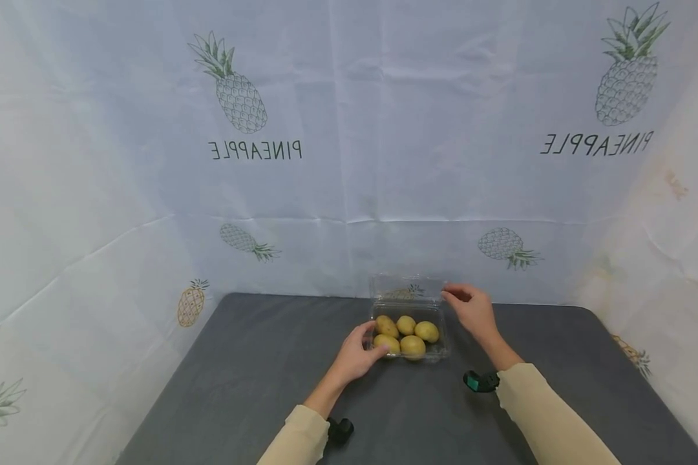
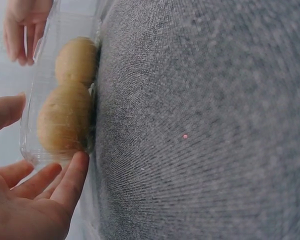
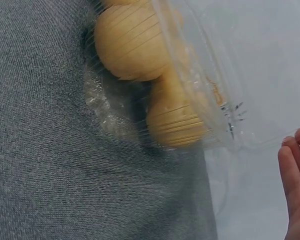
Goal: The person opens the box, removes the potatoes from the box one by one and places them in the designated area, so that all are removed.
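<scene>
Near the far edge of the counter (image 1: pixel 267 374), a clear clamshell box (image 1: pixel 443 354) holds five potatoes (image 1: pixel 406 325), lid (image 1: pixel 402 285) raised; the left hand (image 1: pixel 352 356) touches its left end, fingers relaxed; the right hand (image 1: pixel 475 311) is at the lid's edge, grip unclear; lid-handling seems underway, next needing a steady box

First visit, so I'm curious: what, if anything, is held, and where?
The left hand touches the left end of the clear box; the right hand is at the right edge of its open lid; whether either grips cannot be told.
</scene>
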Available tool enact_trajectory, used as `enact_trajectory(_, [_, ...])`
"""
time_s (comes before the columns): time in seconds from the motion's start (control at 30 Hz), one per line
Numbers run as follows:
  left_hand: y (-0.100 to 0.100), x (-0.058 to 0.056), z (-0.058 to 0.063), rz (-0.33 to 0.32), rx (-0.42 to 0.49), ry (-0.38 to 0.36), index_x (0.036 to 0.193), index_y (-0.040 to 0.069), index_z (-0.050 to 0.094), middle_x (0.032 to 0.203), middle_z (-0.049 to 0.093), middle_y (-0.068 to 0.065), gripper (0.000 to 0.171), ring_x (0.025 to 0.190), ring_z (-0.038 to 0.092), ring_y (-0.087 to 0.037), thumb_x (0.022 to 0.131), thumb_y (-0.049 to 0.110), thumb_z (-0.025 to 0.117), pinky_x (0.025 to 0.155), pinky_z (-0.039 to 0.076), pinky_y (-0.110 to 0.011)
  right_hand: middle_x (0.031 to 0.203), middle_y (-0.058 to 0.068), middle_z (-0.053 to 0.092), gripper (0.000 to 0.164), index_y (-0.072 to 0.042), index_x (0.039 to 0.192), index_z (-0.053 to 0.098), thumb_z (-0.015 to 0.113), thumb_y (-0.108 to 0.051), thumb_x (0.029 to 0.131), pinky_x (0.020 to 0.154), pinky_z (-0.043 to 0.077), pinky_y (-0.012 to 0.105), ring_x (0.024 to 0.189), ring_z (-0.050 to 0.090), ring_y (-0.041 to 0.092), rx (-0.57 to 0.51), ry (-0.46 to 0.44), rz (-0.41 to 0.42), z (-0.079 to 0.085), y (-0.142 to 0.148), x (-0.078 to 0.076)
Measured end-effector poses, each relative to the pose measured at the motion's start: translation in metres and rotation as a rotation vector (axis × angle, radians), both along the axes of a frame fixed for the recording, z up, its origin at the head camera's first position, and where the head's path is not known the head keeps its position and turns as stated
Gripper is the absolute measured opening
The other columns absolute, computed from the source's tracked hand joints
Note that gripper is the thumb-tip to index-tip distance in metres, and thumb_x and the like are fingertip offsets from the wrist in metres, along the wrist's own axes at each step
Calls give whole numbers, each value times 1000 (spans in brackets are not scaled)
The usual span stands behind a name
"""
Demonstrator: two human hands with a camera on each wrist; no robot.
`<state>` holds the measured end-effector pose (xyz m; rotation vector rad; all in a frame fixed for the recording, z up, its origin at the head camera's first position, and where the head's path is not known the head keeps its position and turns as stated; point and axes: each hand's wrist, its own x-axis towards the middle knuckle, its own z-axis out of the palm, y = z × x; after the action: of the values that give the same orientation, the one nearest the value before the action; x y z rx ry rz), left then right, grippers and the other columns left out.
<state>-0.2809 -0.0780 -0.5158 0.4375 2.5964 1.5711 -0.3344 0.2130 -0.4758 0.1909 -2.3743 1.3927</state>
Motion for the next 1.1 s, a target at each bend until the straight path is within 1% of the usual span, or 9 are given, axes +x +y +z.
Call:
enact_trajectory(0.1, [1,1,-1,-2,9,-5,152,4,44,150,46,-20,67,127,54,-39,99,36,70,94,52,-54,111,17,72,25,0,114,75,70,-20,99,75,55,26,95,67,25,-3,3,-6,-4,0,-2])
enact_trajectory(0.2, [2,1,-1,-4,12,-5,152,4,44,149,46,-20,67,126,55,-39,99,36,70,93,53,-53,111,19,72,26,1,114,75,70,-20,99,76,55,30,95,67,26,-7,-9,-17,-7,1,-3])
enact_trajectory(0.3, [3,1,-1,-2,12,-15,153,5,44,150,46,-19,68,126,55,-38,99,36,69,92,53,-52,113,19,71,27,1,115,74,68,-21,100,79,56,36,98,67,29,-11,-41,-25,-10,2,-5])
enact_trajectory(0.43, [4,2,-1,6,11,-18,153,6,43,150,46,-18,67,127,55,-37,99,36,69,93,53,-51,115,21,70,29,2,118,72,67,-21,101,84,56,47,103,66,35,-8,-73,-26,-13,2,-8])
enact_trajectory(0.53, [4,1,-2,10,6,-13,153,5,43,150,46,-18,67,126,55,-37,99,36,69,92,53,-51,116,23,69,29,3,119,71,66,-20,102,85,55,51,103,65,37,0,-85,-20,-16,2,-10])
enact_trajectory(0.67, [3,0,-2,12,3,-2,152,5,44,149,47,-19,67,125,55,-38,98,35,70,91,54,-52,114,23,70,29,4,119,71,65,-18,102,82,57,48,102,67,36,2,-104,-21,-20,2,-14])
enact_trajectory(0.87, [1,0,-2,12,9,6,152,4,45,149,47,-20,66,125,55,-39,98,32,71,92,53,-53,107,20,72,30,3,117,71,65,-22,102,74,58,40,94,69,33,3,-133,-31,-21,0,-18])
enact_trajectory(0.97, [1,0,-1,11,3,12,152,4,45,148,47,-20,66,125,55,-39,98,32,71,92,53,-53,105,20,72,29,3,117,71,65,-22,102,73,58,40,93,70,32,7,-145,-24,-22,0,-19])
enact_trajectory(1.1, [1,0,-1,12,2,9,152,4,45,148,47,-20,66,126,55,-39,98,34,70,93,53,-53,107,21,72,29,3,118,70,64,-21,103,75,58,41,95,70,33,7,-173,-11,-24,0,-19])
